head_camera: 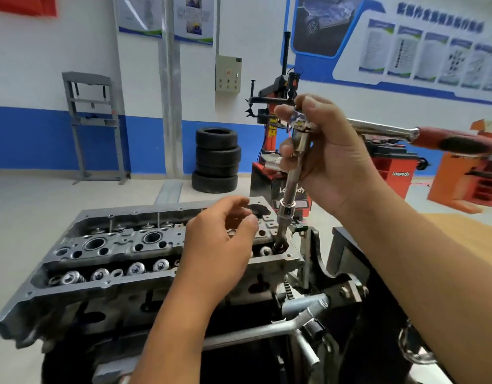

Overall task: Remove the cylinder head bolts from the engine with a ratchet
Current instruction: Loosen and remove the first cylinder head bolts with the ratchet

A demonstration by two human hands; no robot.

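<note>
Cylinder head point(106, 245), near left on its stand: my right hand point(322, 159) grips the ratchet point(383, 131) head, extension point(290, 184) socket seated on the far-right head bolt point(279, 246), left hand point(219, 239) hovering loosely curled, holding nothing; bolt not yet out.

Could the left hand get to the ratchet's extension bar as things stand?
Probably yes. The left hand hovers over the cylinder head holding nothing, just left of the extension bar. The right hand grips only the ratchet head, so the lower bar is exposed.
</note>
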